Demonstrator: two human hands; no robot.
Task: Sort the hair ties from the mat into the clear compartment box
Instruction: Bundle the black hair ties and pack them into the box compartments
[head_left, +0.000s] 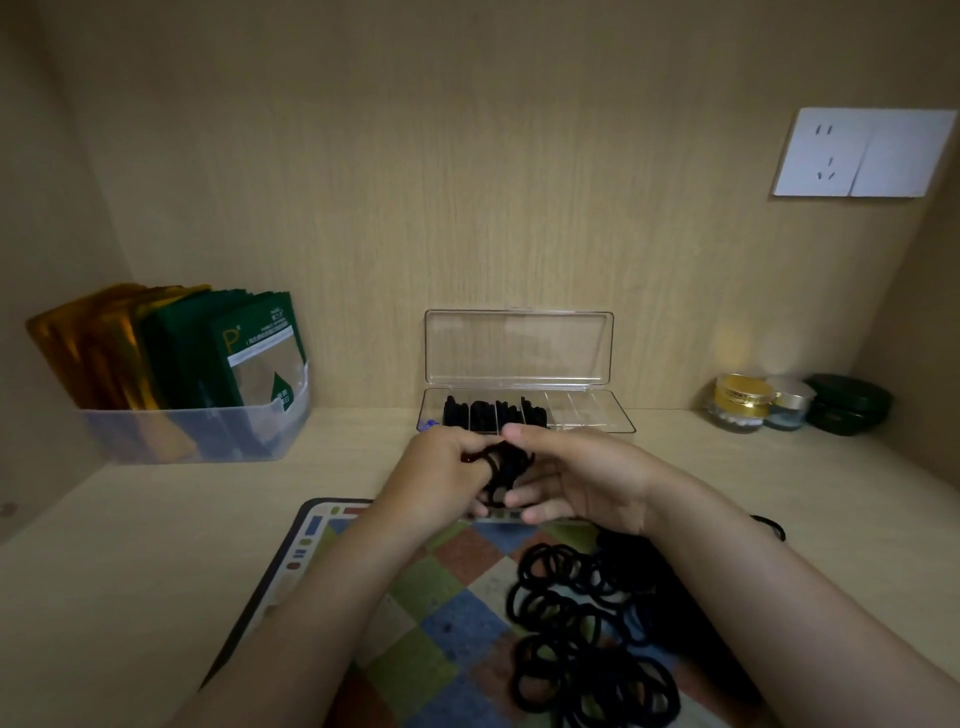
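A bundle of black hair ties (505, 470) sits between my two hands, above the far edge of the checkered mat (441, 597). My left hand (441, 480) grips the bundle, with ties looped over its fingers. My right hand (576, 478) holds it from the other side, thumb on top. A loose pile of black hair ties (587, 634) lies on the mat's right half. Just behind my hands stands the clear compartment box (589, 413) with its lid up. Its left compartments hold black ties; the right ones look bare.
A clear bin of green and gold packets (192, 415) stands at the back left. Small jars (740, 402) and a dark green case (847, 402) sit at the back right. A white wall socket (862, 153) is on the back panel. One stray tie (771, 525) lies right of the mat.
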